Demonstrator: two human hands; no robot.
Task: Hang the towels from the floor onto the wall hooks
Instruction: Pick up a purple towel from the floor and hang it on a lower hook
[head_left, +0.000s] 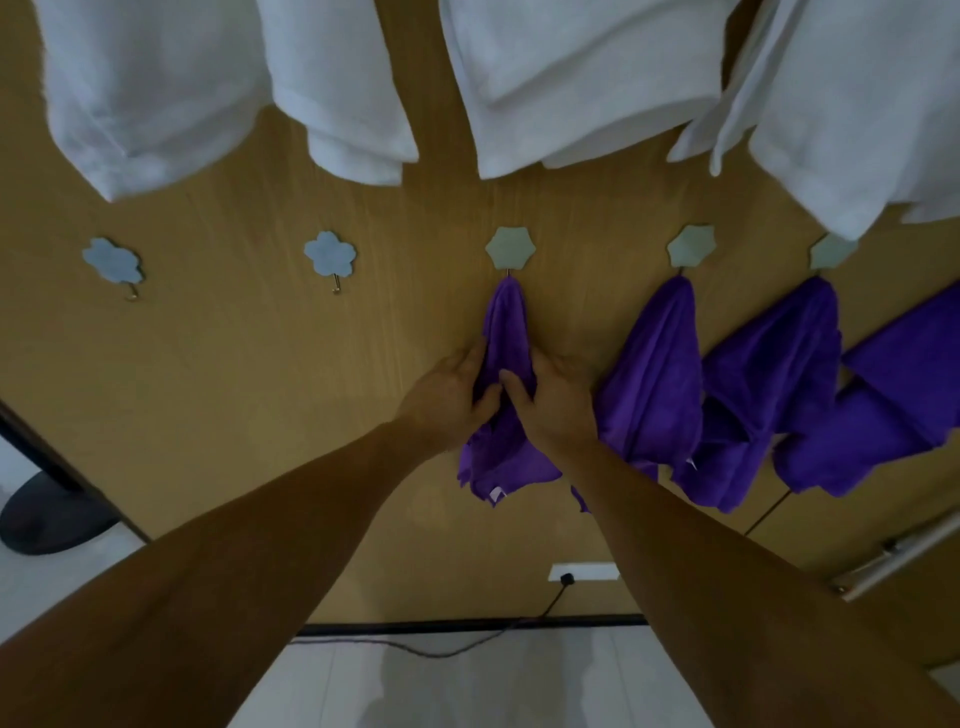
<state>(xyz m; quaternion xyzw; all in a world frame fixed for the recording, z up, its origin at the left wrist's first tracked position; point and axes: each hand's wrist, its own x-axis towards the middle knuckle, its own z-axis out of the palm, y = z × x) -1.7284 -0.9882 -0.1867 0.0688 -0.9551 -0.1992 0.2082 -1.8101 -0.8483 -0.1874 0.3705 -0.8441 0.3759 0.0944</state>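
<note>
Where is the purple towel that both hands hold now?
In the head view the purple towel hangs at centre from a hexagon hook, between an empty flower hook to the left and another purple towel to the right.

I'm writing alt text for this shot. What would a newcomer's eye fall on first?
The left hand and right hand grip a purple towel hanging from a hook mid-wall. More purple towels hang to its right, white towels hang above, and two flower hooks at left carry nothing.
</note>
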